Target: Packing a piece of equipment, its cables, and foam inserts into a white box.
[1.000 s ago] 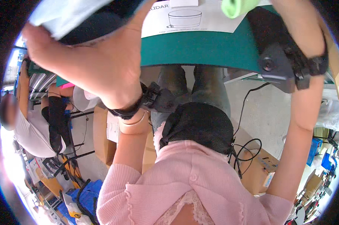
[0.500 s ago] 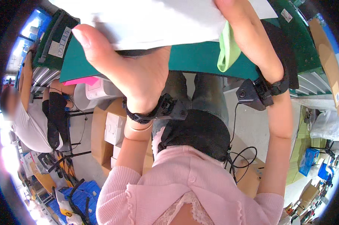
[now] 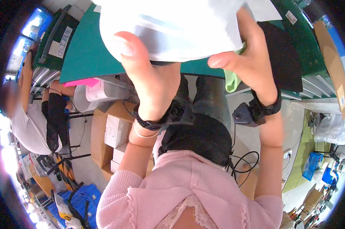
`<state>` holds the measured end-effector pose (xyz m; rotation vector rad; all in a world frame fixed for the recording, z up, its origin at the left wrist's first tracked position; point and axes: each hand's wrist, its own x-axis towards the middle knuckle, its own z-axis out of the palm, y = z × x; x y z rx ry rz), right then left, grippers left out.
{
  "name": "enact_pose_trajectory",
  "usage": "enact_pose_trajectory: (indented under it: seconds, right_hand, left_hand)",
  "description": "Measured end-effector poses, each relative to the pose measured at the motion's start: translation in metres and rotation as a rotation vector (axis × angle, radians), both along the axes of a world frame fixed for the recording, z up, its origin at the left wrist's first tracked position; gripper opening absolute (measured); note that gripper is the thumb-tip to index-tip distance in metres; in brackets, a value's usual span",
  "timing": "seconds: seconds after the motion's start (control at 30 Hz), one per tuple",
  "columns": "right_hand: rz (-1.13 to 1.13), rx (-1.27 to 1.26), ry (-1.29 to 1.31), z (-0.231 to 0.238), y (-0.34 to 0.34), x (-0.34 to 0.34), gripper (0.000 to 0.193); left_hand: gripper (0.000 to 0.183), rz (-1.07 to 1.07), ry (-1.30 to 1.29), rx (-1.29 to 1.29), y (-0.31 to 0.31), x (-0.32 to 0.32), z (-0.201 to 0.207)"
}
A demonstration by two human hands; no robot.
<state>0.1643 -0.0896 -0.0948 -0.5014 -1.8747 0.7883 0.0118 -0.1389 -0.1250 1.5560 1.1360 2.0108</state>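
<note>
- The left hand (image 3: pixel 151 82) pinches the near edge of a white plastic bag (image 3: pixel 172 28), its thumb pressed flat on the bag's face.
- The right hand (image 3: pixel 252 65) grips the same edge further right, thumb on top and fingers hidden behind.
- The bag is held up over the near edge of the green worktop (image 3: pixel 88 57); it is pale and smooth, with a faint bluish shape showing through.
- A light green cloth (image 3: pixel 231 80) hangs just beside the right hand.
- Half a second ago the bag sat higher in view; both hands have since come closer together.
</note>
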Motion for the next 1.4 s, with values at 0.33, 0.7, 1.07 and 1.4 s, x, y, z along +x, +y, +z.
enact_pose_trajectory:
  seconds: [0.33,0.7,1.07,1.4]
  right_hand:
    - [-0.088,-0.297,0.131,-0.035,0.000,0.011,0.091]
    - [-0.219,-0.014,0.038,-0.066,0.004,0.025,0.093]
    - [-0.267,-0.022,0.142,-0.064,-0.001,0.022,0.097]
    - [-0.281,-0.023,0.289,-0.043,0.000,0.026,0.101]
  left_hand:
    - [0.047,-0.495,-0.703,-0.005,0.007,0.014,0.016]
    - [0.071,-0.641,-0.294,-0.021,0.011,0.029,0.034]
    - [0.064,-0.382,0.313,0.076,0.012,0.044,0.029]
    - [0.045,-0.227,0.113,0.118,0.031,0.027,0.023]
